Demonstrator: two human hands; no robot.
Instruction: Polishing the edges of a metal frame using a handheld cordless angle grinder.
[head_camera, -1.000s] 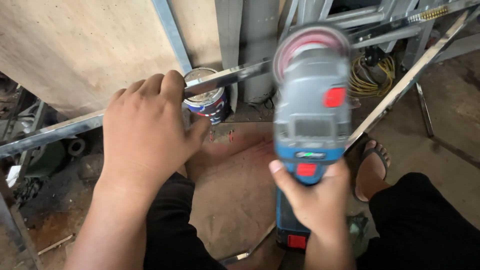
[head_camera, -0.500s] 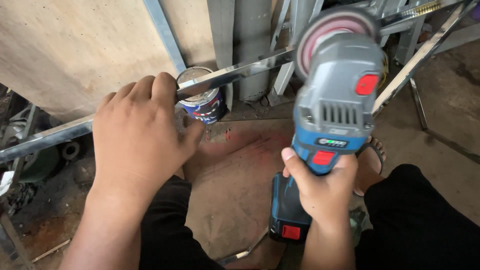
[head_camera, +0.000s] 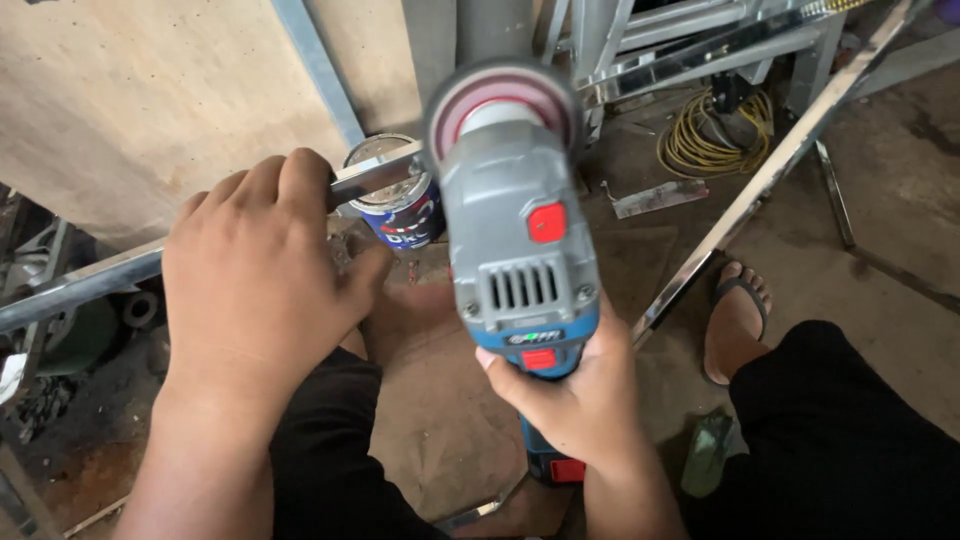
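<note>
The fingers (head_camera: 290, 185) of the left hand (head_camera: 260, 280) curl tight over the shiny metal bar (head_camera: 375, 172), pinning it. The right hand (head_camera: 575, 395) grips the cordless angle grinder (head_camera: 520, 255), which has swung left since a second ago, so its pink-rimmed disc (head_camera: 500, 100) now sits at the bar, above the blue can (head_camera: 405, 215), ready to grind. A sandalled foot (head_camera: 735, 315) rests on the floor at right.
</note>
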